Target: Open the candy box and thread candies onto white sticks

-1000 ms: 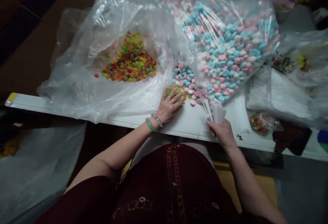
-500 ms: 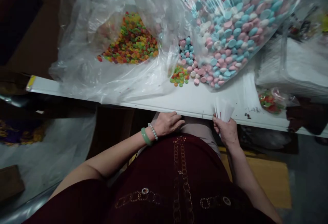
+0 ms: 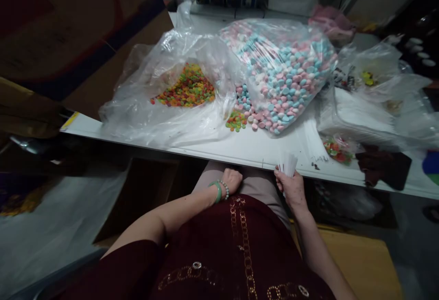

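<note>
A sheaf of thin white strips [image 3: 287, 163] stands up from the right hand [image 3: 291, 188], fanned a little at the top, at the front edge of the white table [image 3: 212, 151]. The right hand's fingers and thumb are clamped together around the lower ends. The strips look like paper or plastic slips, though the dim, soft view does not settle which.

The left hand [image 3: 233, 179] rests over the lap, below the table edge and well apart from the strips. Its fingers are bent under and mostly hidden, so I cannot tell whether it is closed or holds anything.

The step in hand seems to be simply keeping the strips gathered. Drawing one out would call for the left hand to come across to their upper ends while the right keeps its grip.

Beyond the hands, a small pile of coloured rings [image 3: 236, 120] lies on the table, beside loose pink and blue pieces [image 3: 255, 126]. Behind are an open clear bag [image 3: 154, 128] with more rings inside and a bulging bag of pastel pieces [image 3: 288, 76]. Farther right sit a small bag of red and green pieces [image 3: 338, 150] and a dark cloth [image 3: 384, 165].
</note>
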Available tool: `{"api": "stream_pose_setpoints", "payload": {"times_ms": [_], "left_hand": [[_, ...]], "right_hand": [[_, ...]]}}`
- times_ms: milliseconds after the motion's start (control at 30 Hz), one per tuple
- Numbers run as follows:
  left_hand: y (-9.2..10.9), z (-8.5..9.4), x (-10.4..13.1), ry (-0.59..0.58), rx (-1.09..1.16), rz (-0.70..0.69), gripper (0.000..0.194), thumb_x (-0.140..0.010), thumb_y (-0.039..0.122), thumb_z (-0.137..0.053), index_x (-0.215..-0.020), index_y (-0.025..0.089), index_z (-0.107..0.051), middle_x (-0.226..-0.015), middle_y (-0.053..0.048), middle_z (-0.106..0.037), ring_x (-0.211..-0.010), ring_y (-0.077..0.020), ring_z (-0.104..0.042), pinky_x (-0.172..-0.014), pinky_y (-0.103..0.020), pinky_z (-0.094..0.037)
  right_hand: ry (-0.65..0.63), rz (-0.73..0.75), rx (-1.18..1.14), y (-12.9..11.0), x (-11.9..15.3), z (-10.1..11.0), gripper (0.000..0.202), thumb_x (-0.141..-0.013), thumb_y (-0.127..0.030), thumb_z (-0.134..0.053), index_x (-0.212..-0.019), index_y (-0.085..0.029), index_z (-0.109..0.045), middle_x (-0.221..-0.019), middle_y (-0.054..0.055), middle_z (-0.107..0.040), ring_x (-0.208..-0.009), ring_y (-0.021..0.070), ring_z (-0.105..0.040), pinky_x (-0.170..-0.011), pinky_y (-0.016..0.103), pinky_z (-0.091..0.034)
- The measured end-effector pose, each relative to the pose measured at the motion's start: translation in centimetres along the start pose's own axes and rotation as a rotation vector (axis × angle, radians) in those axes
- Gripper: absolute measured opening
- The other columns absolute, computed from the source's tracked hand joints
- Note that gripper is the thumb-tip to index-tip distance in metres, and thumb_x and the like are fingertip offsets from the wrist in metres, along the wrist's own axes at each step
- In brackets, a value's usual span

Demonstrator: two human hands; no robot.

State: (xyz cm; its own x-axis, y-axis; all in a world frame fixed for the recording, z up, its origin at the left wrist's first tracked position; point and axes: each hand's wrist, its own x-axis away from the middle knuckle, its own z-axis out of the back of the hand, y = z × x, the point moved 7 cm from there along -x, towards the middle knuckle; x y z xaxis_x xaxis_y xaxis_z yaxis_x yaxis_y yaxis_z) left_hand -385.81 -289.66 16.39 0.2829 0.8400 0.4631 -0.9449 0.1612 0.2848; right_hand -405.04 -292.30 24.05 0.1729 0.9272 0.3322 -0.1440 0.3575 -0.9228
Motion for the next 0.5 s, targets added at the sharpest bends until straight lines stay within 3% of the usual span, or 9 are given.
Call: {"api": "stream_pose_setpoints", "payload": {"times_ms": [500], "left_hand": [[-0.20,0.11,0.02,0.067,-0.020,-0.015,0.026,-0.085,0.009,-0.046,-0.087,0.010,-0.072,-0.090,-0.018,-0.071,-0.088,-0.0265,-0.069,-0.074,-0.036,-0.046]], "right_hand": [[-0.044,0.029,0.054,0.01,0.01,-0.85,0.039,-0.062,-0.040,-0.071,-0.089,-0.012,-0.063,-0.050,-0.006,-0.052,-0.035,0.0058,-0.038,-0.032,0.019,-0.026]]}}
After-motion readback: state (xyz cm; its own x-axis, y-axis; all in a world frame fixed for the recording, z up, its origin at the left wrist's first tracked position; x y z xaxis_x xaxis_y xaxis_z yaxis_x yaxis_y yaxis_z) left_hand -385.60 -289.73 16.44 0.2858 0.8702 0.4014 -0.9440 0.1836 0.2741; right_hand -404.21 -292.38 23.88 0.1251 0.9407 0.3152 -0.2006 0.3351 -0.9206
